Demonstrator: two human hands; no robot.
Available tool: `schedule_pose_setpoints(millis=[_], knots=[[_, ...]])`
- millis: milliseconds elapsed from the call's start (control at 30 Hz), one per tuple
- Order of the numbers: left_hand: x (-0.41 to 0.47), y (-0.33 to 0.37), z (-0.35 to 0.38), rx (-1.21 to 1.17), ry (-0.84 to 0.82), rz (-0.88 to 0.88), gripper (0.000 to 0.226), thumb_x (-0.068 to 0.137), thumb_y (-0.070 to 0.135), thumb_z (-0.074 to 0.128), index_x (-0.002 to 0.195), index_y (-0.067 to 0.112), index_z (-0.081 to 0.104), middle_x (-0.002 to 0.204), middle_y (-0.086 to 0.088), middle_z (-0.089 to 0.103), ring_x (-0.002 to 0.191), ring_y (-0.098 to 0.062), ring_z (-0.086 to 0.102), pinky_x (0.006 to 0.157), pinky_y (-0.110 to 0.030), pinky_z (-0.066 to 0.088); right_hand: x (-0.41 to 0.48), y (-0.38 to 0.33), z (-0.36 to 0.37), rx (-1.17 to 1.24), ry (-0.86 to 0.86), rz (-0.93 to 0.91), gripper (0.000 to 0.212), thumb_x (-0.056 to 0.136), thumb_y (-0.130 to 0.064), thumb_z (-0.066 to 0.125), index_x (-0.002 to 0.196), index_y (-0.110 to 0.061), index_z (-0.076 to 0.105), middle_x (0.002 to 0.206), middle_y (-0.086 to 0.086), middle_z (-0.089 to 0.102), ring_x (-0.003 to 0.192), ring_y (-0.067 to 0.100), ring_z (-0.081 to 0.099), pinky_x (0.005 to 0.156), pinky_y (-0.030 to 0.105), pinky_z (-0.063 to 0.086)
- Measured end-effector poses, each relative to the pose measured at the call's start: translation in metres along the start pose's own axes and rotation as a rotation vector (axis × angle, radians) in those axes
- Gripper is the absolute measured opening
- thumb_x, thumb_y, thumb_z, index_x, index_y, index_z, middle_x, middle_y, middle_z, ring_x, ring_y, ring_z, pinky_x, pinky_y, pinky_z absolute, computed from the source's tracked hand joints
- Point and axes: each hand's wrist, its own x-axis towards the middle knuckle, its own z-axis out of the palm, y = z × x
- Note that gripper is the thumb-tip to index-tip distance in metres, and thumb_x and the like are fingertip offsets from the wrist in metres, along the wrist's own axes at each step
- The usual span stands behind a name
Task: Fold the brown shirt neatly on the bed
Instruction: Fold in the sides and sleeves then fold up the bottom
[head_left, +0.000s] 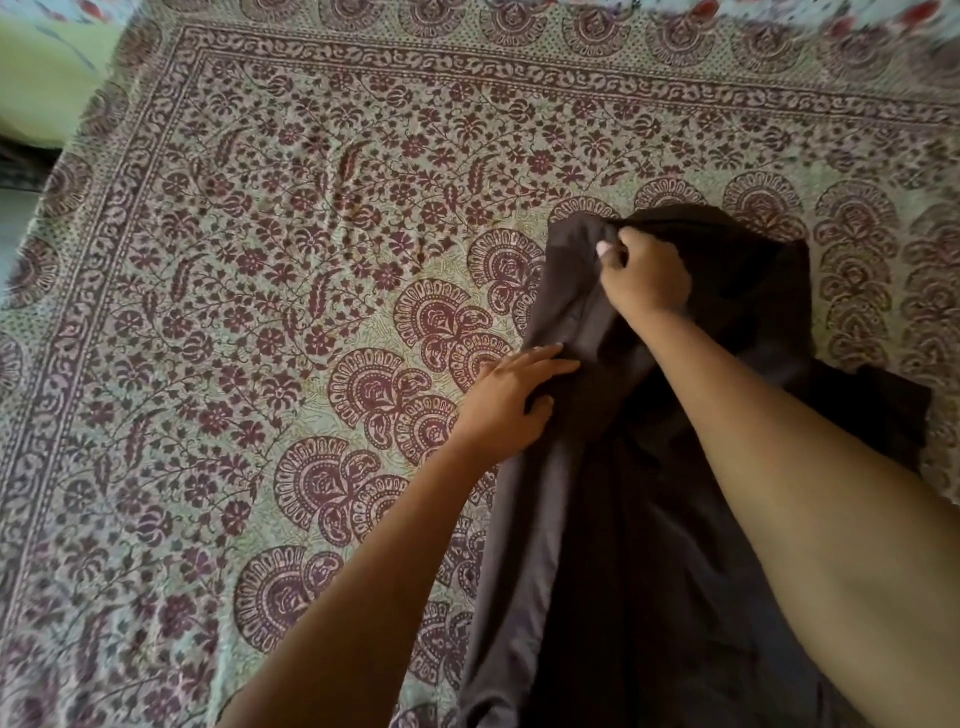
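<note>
The dark brown shirt (649, 545) lies lengthwise on the right half of the bed, running from the near edge up to about mid-frame. My right hand (644, 278) is closed around a bunch of cloth at the shirt's far end and holds it lifted off the bed. My left hand (511, 402) rests on the shirt's left edge, fingers spread and pressing the fabric, thumb tucked against a fold. A sleeve (878, 410) sticks out to the right. My forearms hide part of the shirt's middle.
The bed is covered by a green sheet (249, 270) printed with maroon flowers and paisley borders. A floral pillow or cloth (810, 13) lies along the far edge. The bed's left edge (31, 171) drops off beside a light green surface.
</note>
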Motion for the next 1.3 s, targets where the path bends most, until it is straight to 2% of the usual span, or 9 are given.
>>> schedule_pose_setpoints(millis=[100,267,500,600,800,933,1100,1233,1300], knots=[[0.001,0.000,0.004,0.171,-0.111,0.015,0.056,0.084,0.027,0.052,0.139,0.031,0.041,0.153,0.008,0.030,0.143,-0.015,0.023,0.112,-0.034,0.016,-0.003,0.015,0.009,-0.194,-0.045,-0.071,0.035,0.092,-0.040,0.048,0.102,-0.008,0.054,0.113,0.023,0.056,0.107,0.041,0.049,0.084,0.045,0.039],[-0.011,0.012,0.015,0.308,-0.169,-0.051,0.061,0.090,0.036,0.050,0.146,0.033,0.025,0.159,0.004,0.012,0.147,-0.017,0.007,0.116,-0.038,0.005,-0.039,0.009,0.015,-0.318,0.089,-0.219,0.070,0.086,-0.040,0.054,0.142,-0.008,0.028,0.142,0.022,0.036,0.132,0.038,0.032,0.112,0.051,0.017],[-0.111,0.021,0.031,0.348,-0.281,-0.154,0.060,0.091,0.034,0.048,0.146,0.035,0.024,0.159,0.003,0.005,0.147,-0.018,0.004,0.116,-0.038,0.008,-0.207,0.039,0.033,-0.262,-0.096,-0.367,0.053,0.079,-0.028,0.053,0.127,-0.006,0.053,0.138,0.021,0.046,0.129,0.035,0.044,0.110,0.047,0.027],[-0.167,0.029,0.046,0.358,-0.318,-0.200,0.057,0.092,0.033,0.046,0.145,0.035,0.026,0.159,0.004,0.004,0.147,-0.018,0.003,0.116,-0.039,0.008,-0.291,0.052,0.035,-0.212,-0.208,-0.324,0.056,0.080,-0.032,0.039,0.129,-0.009,0.052,0.139,0.020,0.046,0.128,0.033,0.045,0.107,0.045,0.032],[-0.287,0.055,0.079,0.196,-0.320,-0.302,0.064,0.088,0.032,0.053,0.146,0.031,0.025,0.158,0.006,0.013,0.146,-0.017,0.011,0.117,-0.040,0.019,-0.406,0.046,0.028,0.176,-0.346,-0.130,0.054,0.081,-0.025,0.048,0.131,-0.004,0.047,0.131,0.020,0.049,0.120,0.036,0.049,0.099,0.042,0.041],[-0.371,0.069,0.098,0.176,-0.156,-0.536,0.078,0.080,0.026,0.062,0.146,0.028,0.020,0.144,-0.002,0.027,0.127,-0.025,0.039,0.092,-0.039,0.046,-0.437,0.024,0.026,0.556,-0.435,0.268,0.061,0.085,-0.017,0.062,0.138,-0.004,0.035,0.119,0.017,0.058,0.108,0.028,0.057,0.094,0.039,0.044],[-0.420,0.079,0.109,0.217,-0.017,-0.649,0.049,0.078,0.011,0.057,0.124,0.020,0.043,0.118,-0.004,0.052,0.093,-0.029,0.062,0.065,-0.037,0.047,-0.441,0.015,0.042,0.576,-0.677,0.422,0.039,0.080,-0.026,0.068,0.107,0.001,0.059,0.098,0.019,0.067,0.098,0.033,0.062,0.086,0.042,0.048],[-0.430,0.094,0.116,0.300,-0.022,-0.373,0.053,0.059,0.013,0.070,0.110,0.019,0.055,0.092,0.002,0.063,0.058,-0.018,0.063,0.042,-0.023,0.038,-0.445,0.020,0.039,0.706,-0.497,0.506,0.015,0.077,-0.015,0.055,0.064,-0.013,0.047,0.066,0.005,0.052,0.070,0.026,0.053,0.064,0.037,0.044],[-0.428,0.098,0.127,0.245,-0.157,-0.283,0.051,0.075,0.015,0.057,0.125,0.022,0.048,0.105,0.000,0.059,0.074,-0.025,0.066,0.055,-0.030,0.049,-0.446,0.035,0.037,0.654,-0.389,0.577,0.013,0.080,-0.015,0.049,0.067,-0.011,0.048,0.072,0.012,0.053,0.070,0.028,0.050,0.064,0.036,0.041]])
